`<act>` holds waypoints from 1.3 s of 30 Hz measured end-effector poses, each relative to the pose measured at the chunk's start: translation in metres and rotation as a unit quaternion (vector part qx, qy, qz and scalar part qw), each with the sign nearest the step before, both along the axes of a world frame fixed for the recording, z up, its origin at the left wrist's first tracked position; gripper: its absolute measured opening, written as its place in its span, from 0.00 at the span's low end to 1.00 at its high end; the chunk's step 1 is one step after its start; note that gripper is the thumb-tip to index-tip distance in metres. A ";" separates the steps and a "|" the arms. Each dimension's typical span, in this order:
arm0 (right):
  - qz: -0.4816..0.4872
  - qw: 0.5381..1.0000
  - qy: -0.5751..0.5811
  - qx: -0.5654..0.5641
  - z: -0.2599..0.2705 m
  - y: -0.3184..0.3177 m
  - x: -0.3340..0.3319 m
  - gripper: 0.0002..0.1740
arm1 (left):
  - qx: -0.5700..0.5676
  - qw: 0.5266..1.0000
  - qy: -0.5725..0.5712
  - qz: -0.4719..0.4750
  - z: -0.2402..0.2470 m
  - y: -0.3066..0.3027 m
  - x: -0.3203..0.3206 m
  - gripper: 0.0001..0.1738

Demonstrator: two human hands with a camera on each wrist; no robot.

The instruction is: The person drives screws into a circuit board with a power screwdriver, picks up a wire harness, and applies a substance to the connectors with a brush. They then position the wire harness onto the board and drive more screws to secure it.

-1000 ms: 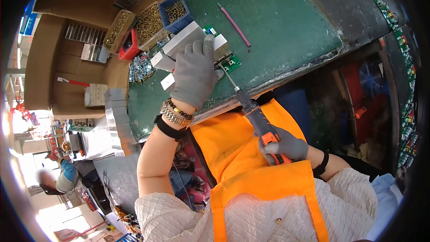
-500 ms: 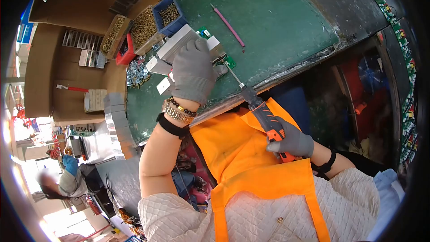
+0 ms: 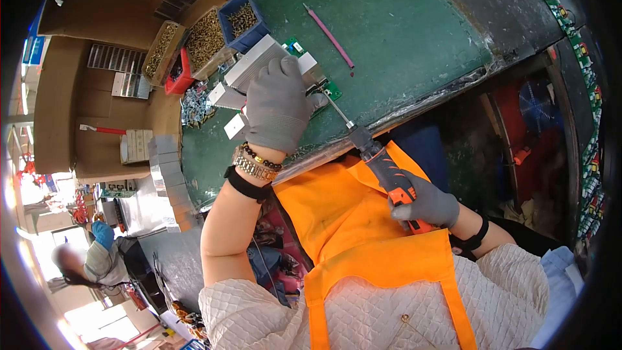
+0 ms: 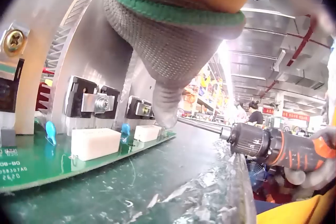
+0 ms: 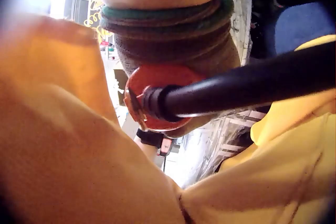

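Observation:
My gloved left hand [image 3: 278, 107] grips a silver heat sink [image 3: 249, 71] standing on a green circuit board [image 3: 334, 91]. In the left wrist view, clamped black components [image 4: 102, 102], white blocks [image 4: 95, 143] and blue discs line the board [image 4: 31, 169]; a gloved digit [image 4: 167, 103] points down at its far end. My gloved right hand [image 3: 427, 204] holds a grey and orange electric screwdriver [image 3: 385, 172] around its body. Its bit reaches the board's near corner, beside my left thumb; the very tip is hidden in the left wrist view. A black cord [image 5: 252, 87] leaves the tool's orange end [image 5: 157, 98].
Brass screws fill a blue bin [image 3: 243, 23] and a neighbouring tray [image 3: 206, 39]. A red bin [image 3: 179, 74] and loose metal clips [image 3: 196, 105] sit beside them. A purple pen-like stick [image 3: 330, 39] lies on the green bench [image 3: 402, 39]. More boards [image 3: 589, 123] line the far right.
The screwdriver and right hand have shifted slightly right and up, with the bit still at the board. My left hand keeps its hold on the heat sink; the view has moved a little.

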State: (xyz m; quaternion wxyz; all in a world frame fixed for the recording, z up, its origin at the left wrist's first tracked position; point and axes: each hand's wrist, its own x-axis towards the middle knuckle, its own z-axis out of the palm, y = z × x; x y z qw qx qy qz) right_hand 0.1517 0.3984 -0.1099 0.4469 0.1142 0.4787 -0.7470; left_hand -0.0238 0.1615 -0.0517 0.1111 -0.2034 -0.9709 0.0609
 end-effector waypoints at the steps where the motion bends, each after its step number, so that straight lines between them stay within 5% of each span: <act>1: 0.003 1.000 0.014 0.016 -0.001 -0.001 0.001 0.36 | 0.006 1.000 0.004 -0.006 0.001 0.000 0.001 0.38; 10: 0.016 0.999 0.016 -0.028 0.000 -0.005 0.002 0.34 | 0.036 0.999 -0.020 -0.021 0.003 -0.004 -0.001 0.40; 18: -0.034 0.935 -0.141 -0.323 -0.013 0.003 0.006 0.34 | 0.027 0.998 -0.049 -0.004 0.006 0.000 0.000 0.38; 24: 0.026 0.992 -0.037 -0.114 -0.005 0.009 0.008 0.35 | 0.040 0.999 -0.018 -0.012 0.001 -0.005 -0.002 0.28; 28: 0.055 0.986 0.156 -0.016 -0.013 0.031 0.039 0.35 | 0.157 0.983 -0.017 -0.098 0.002 -0.023 -0.012 0.19; 30: 0.005 0.991 0.132 -0.026 0.012 0.042 0.038 0.39 | 0.219 0.965 0.034 -0.143 0.022 -0.028 -0.006 0.18; 32: -0.113 0.989 0.084 0.037 0.038 0.053 0.032 0.42 | 0.493 0.867 -0.057 -0.042 0.041 -0.038 0.006 0.17; 33: -0.087 0.973 0.149 0.154 0.031 0.063 0.027 0.43 | 0.581 0.812 -0.061 -0.016 0.049 -0.046 0.009 0.17; 34: -0.085 0.972 0.153 0.159 0.032 0.069 0.019 0.43 | 0.662 0.747 -0.061 0.011 0.057 -0.053 0.013 0.17; 36: -0.095 0.930 0.265 0.237 0.037 0.075 -0.008 0.43 | 0.749 0.657 -0.084 0.007 0.069 -0.063 0.023 0.15; 39: -0.005 0.850 0.370 0.375 0.046 0.090 -0.055 0.46 | 0.892 0.419 -0.148 0.078 0.013 -0.103 0.017 0.20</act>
